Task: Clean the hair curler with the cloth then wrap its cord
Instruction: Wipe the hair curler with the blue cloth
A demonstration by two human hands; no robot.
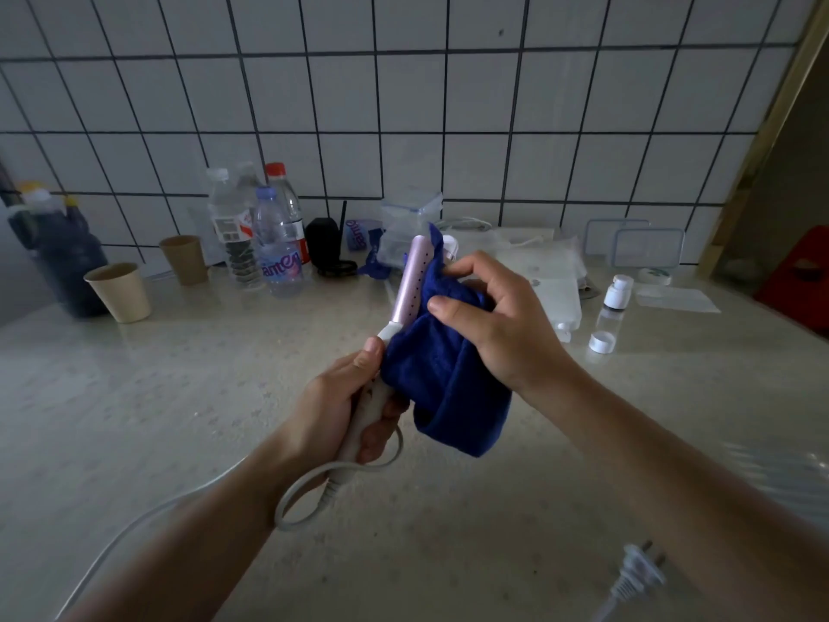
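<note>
A pale speckled stone counter (179,397) fills the lower view under dim, cool light. Behind the counter rises a wall (403,96) of white square tiles with dark grout lines. At the counter's right end stands a yellowish wooden frame (765,127), and past it lies a darker space holding something red (803,280), too blurred to name.
</note>
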